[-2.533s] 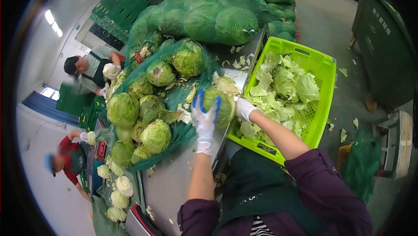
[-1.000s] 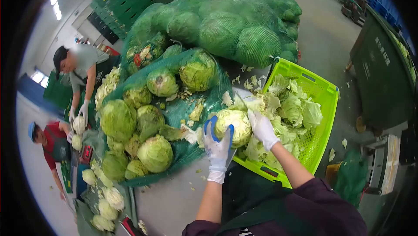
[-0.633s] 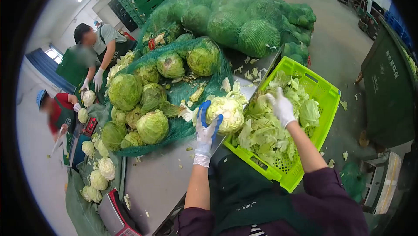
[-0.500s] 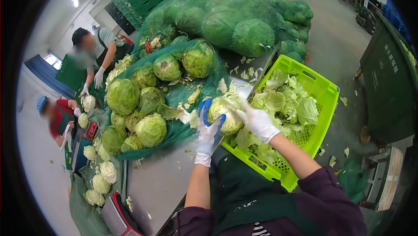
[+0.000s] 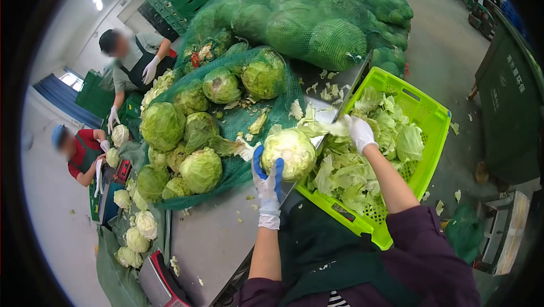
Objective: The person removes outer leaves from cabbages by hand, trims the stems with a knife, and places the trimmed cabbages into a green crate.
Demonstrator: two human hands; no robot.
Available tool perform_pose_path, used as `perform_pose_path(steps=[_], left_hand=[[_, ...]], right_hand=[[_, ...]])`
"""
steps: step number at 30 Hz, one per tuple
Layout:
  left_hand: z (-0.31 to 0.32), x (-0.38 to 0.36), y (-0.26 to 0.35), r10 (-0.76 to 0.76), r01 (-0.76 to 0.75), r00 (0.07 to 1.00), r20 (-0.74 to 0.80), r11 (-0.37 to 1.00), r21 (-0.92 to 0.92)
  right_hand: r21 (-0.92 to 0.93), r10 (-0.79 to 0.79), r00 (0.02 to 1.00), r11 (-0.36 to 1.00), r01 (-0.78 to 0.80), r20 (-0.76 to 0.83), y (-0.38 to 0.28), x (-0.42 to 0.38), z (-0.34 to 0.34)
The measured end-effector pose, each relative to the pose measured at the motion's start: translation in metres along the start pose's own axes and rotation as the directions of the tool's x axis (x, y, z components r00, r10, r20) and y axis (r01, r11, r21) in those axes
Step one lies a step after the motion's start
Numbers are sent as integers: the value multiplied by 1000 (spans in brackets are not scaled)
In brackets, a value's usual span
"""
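A pale cabbage (image 5: 289, 153) rests in my left hand (image 5: 267, 185), which wears a blue and white glove and has its fingers wrapped round the left and lower side. My right hand (image 5: 360, 133), in a white glove, is closed over the near-left part of the lime green crate (image 5: 432, 154), pinching a pale outer leaf (image 5: 315, 126) that stretches back towards the cabbage. Loose leaves (image 5: 382, 131) lie in the crate below and beside that hand. To the left, several untrimmed cabbages (image 5: 201, 170) sit on an opened green net (image 5: 238, 168).
Full net sacks (image 5: 306, 26) of cabbages lie at the back. Trimmed cabbages (image 5: 136, 239) line the left side near a red-edged device (image 5: 161, 281). Two gloved co-workers (image 5: 136, 57) (image 5: 82, 154) stand at the left. A large green bin (image 5: 507, 97) is at the right.
My right hand has moved right and up, away from the cabbage, drawing a leaf out. More of the cabbage shows. The farther co-worker's hands have moved apart.
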State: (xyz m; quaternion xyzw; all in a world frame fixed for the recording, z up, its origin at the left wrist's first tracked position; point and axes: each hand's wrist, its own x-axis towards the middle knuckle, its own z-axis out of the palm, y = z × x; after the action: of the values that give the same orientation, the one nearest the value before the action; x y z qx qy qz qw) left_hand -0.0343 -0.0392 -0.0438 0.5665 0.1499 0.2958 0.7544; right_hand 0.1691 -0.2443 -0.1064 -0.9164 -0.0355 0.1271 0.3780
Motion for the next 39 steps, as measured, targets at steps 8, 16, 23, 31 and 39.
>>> perform_pose_path(steps=[8,16,23,31,39], left_hand=[[30,-7,74,133,-501,860,493,42,864],[20,13,38,188,-472,879,439,483,738],[33,15,61,85,-343,939,332,222,913],[31,16,24,211,-387,922,325,547,742],[42,-11,31,330,-473,869,369,332,816]], right_hand=[[28,-330,942,944,328,57,-84,-124,15],[201,-32,999,979,30,9,-32,-39,15],[137,-262,960,959,248,100,-71,-133,-10],[-44,-283,958,957,285,56,-87,-136,19],[-51,-216,970,974,222,108,-55,-54,30]])
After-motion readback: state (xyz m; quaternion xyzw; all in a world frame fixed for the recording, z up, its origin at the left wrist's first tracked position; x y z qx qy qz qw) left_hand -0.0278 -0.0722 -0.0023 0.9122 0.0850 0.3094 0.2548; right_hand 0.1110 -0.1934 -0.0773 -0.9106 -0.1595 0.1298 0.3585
